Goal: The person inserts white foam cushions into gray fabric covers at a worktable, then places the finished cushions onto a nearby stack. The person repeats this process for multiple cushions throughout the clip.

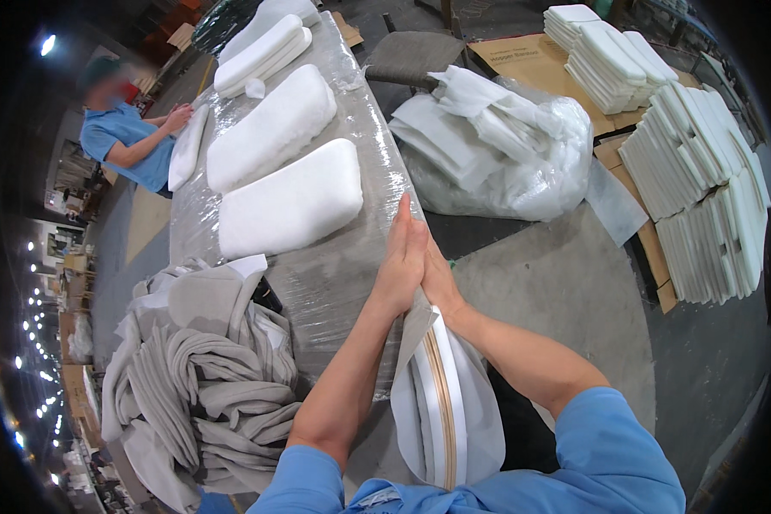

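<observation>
My left hand [403, 267] and my right hand [438, 276] are pressed together in front of me at the table's right edge, with fingers pointing away. Between my wrists runs the narrow far end of a grey fabric cushion cover [409, 377], gripped between the two palms. The cover hangs down toward my body. A white strip with a tan zipper [441, 403] runs along it, and pale lining shows on its right side. How the fabric lies inside my hands is hidden.
The table [317, 287], wrapped in clear film, bears white pads [291, 199] and heaped grey covers [223, 368]. A co-worker [128, 128] handles a pad across it. Right stand a plastic bag of white sheets [497, 154], a chair [413, 58] and stacked white pads [702, 188] on cardboard.
</observation>
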Available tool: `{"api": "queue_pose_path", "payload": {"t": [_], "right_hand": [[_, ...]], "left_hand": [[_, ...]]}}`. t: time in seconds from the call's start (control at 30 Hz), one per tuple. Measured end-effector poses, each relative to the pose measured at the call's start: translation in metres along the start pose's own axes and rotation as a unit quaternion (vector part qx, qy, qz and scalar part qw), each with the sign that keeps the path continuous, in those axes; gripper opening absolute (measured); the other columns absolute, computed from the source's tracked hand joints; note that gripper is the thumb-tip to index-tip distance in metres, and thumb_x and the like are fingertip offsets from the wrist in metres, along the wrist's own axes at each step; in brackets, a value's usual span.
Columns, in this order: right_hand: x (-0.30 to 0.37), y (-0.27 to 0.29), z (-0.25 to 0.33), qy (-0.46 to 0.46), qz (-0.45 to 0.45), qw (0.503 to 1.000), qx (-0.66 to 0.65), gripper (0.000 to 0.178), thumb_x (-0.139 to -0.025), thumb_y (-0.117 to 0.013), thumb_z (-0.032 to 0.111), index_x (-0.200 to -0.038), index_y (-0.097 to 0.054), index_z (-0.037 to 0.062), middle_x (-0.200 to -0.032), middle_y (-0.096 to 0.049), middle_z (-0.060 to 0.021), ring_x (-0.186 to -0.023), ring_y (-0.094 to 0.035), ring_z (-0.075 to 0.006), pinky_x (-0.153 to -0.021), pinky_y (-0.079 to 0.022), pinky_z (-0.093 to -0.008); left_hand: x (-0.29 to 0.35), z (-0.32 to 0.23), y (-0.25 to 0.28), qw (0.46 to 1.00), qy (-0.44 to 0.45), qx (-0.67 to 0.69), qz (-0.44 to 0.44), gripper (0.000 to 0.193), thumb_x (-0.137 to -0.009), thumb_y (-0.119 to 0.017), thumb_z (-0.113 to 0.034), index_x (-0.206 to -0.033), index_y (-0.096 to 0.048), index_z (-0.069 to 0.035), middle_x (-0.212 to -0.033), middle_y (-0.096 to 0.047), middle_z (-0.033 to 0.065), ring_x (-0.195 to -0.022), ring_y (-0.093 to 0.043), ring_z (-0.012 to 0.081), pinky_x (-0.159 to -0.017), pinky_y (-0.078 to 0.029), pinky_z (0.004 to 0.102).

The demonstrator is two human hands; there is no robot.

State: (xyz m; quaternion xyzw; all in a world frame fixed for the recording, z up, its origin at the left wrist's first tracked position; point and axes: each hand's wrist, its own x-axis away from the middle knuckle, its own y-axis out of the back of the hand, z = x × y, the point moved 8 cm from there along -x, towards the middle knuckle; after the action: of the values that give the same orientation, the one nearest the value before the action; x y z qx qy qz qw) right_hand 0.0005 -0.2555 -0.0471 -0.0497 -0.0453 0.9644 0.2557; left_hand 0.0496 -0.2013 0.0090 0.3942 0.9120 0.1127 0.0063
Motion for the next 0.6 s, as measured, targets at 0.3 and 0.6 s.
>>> {"api": "queue_pose_path", "payload": {"t": [0.3,0.6], "right_hand": [[0.018,0.012,0.026,0.003,-0.017,0.992,0.121,0.055,-0.112,-0.046,0.039,-0.154,-0.047,0.0045,-0.140,-0.059,-0.0195,-0.130,-0.055,-0.0324,-0.114,-0.039,-0.0421],[0.192,0.129,-0.036,-0.222,-0.090,0.971,0.005,0.049,-0.113,-0.050,0.037,-0.151,-0.053,0.0055,-0.135,-0.063,-0.0091,-0.122,-0.057,-0.0174,-0.107,-0.044,-0.0323]], "left_hand": [[0.053,0.038,0.018,0.972,0.080,0.215,-0.057,0.064,-0.111,-0.040,-0.057,-0.151,-0.053,-0.010,-0.141,-0.057,0.0102,-0.126,-0.056,0.0198,-0.107,-0.041,0.0323],[0.101,-0.010,0.024,0.989,0.068,0.131,-0.023,0.029,-0.105,-0.064,-0.037,-0.115,-0.066,-0.010,-0.105,-0.063,-0.0013,-0.098,-0.056,0.0096,-0.091,-0.046,0.0262]]}}
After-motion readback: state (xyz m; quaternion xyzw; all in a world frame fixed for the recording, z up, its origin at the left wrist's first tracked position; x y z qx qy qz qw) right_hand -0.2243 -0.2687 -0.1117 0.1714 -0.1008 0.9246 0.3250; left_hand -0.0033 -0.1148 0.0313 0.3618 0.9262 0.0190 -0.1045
